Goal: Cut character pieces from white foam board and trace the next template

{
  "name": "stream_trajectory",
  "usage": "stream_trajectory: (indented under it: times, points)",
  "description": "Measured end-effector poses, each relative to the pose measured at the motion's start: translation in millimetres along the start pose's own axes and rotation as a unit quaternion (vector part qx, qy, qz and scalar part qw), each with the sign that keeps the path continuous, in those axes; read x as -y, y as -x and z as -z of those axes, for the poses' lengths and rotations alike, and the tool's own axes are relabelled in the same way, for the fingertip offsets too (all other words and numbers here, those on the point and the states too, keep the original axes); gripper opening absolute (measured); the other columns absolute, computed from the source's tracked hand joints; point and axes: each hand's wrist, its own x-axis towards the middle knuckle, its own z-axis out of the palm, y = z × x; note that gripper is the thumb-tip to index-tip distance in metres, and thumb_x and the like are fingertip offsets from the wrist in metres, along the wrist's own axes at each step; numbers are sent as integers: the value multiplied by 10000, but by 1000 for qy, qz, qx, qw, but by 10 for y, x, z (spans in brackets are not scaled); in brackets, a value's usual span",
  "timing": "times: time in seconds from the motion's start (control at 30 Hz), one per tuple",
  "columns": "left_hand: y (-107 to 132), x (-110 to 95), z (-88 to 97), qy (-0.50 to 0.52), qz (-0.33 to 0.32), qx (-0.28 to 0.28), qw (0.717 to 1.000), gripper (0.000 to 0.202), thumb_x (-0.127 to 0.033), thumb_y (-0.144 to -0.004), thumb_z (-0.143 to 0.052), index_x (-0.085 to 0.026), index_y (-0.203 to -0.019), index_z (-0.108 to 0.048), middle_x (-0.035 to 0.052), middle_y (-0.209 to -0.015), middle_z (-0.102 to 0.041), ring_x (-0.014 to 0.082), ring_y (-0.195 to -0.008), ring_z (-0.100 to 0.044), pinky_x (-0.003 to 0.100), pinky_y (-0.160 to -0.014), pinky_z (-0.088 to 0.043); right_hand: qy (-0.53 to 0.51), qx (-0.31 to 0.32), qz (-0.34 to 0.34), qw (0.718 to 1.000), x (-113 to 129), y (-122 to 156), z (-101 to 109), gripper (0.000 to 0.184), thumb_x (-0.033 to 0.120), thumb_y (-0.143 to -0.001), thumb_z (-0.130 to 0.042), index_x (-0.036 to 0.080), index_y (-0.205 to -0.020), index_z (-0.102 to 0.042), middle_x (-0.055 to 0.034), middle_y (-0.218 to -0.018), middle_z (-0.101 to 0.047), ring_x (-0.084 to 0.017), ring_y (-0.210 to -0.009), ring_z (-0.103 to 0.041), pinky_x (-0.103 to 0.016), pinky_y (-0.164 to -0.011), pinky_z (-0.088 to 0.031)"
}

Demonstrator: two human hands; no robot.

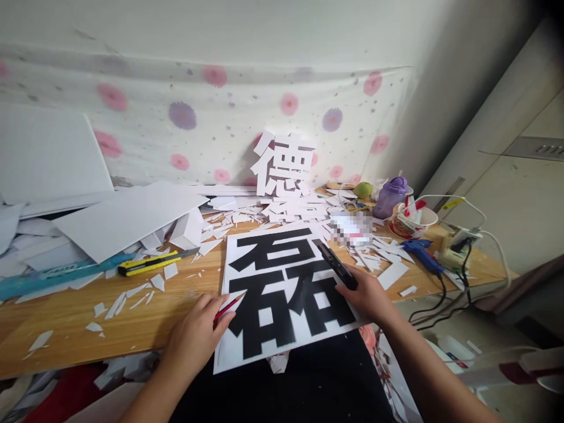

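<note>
A white sheet (276, 295) printed with large black characters lies at the table's front edge, its near part reaching out over a dark-clothed lap. My left hand (200, 322) rests at the sheet's left side, thumb and fingers closed on a slim red pencil (227, 307) whose pale tip points up and right across the print. At the right side, my right hand (363, 292) grips a black utility knife (337, 264). The knife lies slantwise over the sheet's upper right, pointing away to the left. I cannot make out whether its blade is extended.
A yellow cutter (150, 262) with its blade out lies left among white scraps. Behind stands a cut-out white character (284, 164). To the right are a blue glue gun (422, 254), a purple bottle (392, 197), a paper tub (412, 222) and loose cables.
</note>
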Motion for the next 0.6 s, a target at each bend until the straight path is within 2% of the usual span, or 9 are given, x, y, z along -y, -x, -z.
stream_trajectory:
  times: [0.2, 0.4, 0.5, 0.6]
  points:
    - [-69, 5, 10, -25, 9, 21, 999, 452, -425, -898, -458, -232, -1274, -619, 69, -1221, -687, 260, -1069, -650, 352, -838, -504, 43, 1, 7, 999, -30, -6, -52, 508, 328, -748, -629, 156, -1225, -669, -112, -1177, -721, -328, -1094, -665, -458, -973, -500]
    - [-72, 155, -172, -43, -15, -35, 998, 437, -465, -907, -445, -255, -1228, -653, 47, -1201, -711, 263, -1023, -685, 348, -802, -524, 32, -17, 54, 998, -63, -11, -61, 397, 295, -759, -640, 164, -1127, -707, -119, -1313, -647, -324, -1214, -596, -461, -1047, -461]
    - [-72, 258, -267, -53, -28, -65, 996, 446, -476, -921, -422, -254, -1233, -652, 41, -1201, -717, 261, -983, -703, 340, -754, -533, 34, -15, 70, 997, -30, -1, -37, 397, 268, -766, -641, 169, -1145, -704, -113, -1240, -686, -314, -1169, -604, -469, -1017, -478]
    - [-79, 346, -315, -61, -33, -84, 994, 431, -463, -914, -444, -267, -1227, -664, 36, -1159, -737, 262, -924, -719, 343, -722, -546, 26, 21, 75, 997, 21, 0, -1, 412, 224, -766, -636, 178, -1170, -696, -102, -1174, -710, -294, -1136, -607, -455, -991, -493]
